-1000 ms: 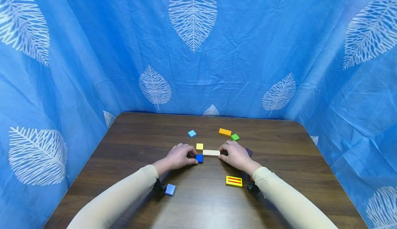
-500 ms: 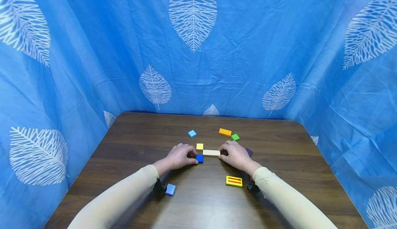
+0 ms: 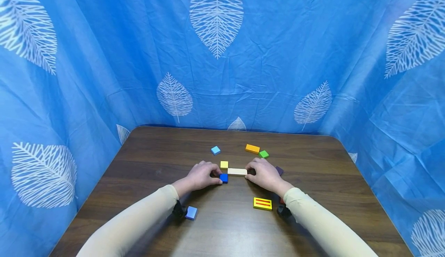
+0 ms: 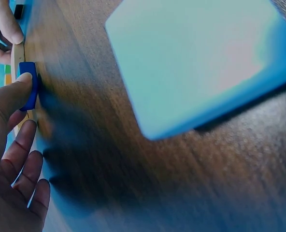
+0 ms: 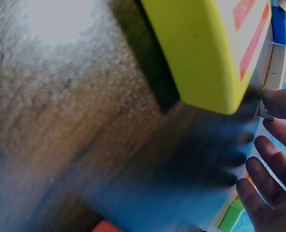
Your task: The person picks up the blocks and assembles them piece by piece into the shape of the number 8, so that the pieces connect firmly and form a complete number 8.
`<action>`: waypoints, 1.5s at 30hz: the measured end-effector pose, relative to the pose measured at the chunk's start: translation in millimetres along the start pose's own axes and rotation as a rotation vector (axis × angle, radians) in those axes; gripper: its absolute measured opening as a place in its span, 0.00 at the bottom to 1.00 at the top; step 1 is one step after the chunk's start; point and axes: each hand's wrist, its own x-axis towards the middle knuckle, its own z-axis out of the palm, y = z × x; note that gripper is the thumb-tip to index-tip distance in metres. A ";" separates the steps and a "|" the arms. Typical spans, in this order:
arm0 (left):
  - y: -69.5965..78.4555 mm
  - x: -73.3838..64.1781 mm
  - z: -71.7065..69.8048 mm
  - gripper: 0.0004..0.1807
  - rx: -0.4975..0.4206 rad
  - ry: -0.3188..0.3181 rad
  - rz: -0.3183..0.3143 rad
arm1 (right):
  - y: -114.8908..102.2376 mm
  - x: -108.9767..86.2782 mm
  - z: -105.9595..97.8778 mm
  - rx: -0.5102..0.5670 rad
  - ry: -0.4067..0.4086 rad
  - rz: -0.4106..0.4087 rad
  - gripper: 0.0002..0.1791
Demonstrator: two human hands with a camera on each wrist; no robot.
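My left hand [image 3: 201, 176] pinches a small dark blue block [image 3: 224, 178] between thumb and forefinger, low over the table. In the left wrist view the thumb lies on the near face of this blue block [image 4: 33, 94], and the other fingers are spread below. Across from it, my right hand [image 3: 265, 175] pinches the right end of a long cream wooden block [image 3: 237, 172]. The cream block's left end meets the corner area between the blue block and a small yellow block [image 3: 224, 165] behind it. In the right wrist view, thumb and forefinger close on the cream block [image 5: 277, 65].
Behind the hands lie a light blue block [image 3: 215, 150], an orange block [image 3: 252, 148] and a green block [image 3: 264, 154]. A dark purple block [image 3: 279, 170] sits beside the right hand. Nearer are a yellow block with red stripes [image 3: 262, 203] and a pale blue block [image 3: 191, 213].
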 end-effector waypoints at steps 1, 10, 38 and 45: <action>0.1 -0.1 -0.1 0.13 -0.001 0.001 0.001 | -0.1 -0.1 -0.1 0.000 -0.002 -0.001 0.13; 0.1 -1.6 1.5 0.13 0.019 0.018 0.002 | 3.6 -3.1 -3.6 0.018 -0.017 -0.012 0.19; 0.7 -4.6 7.9 0.13 0.049 0.079 -0.028 | 45.4 -32.7 -43.1 0.062 0.120 0.052 0.22; 1.2 -5.1 7.6 0.13 0.051 0.086 -0.029 | 60.2 -40.6 -46.5 0.062 0.133 0.060 0.22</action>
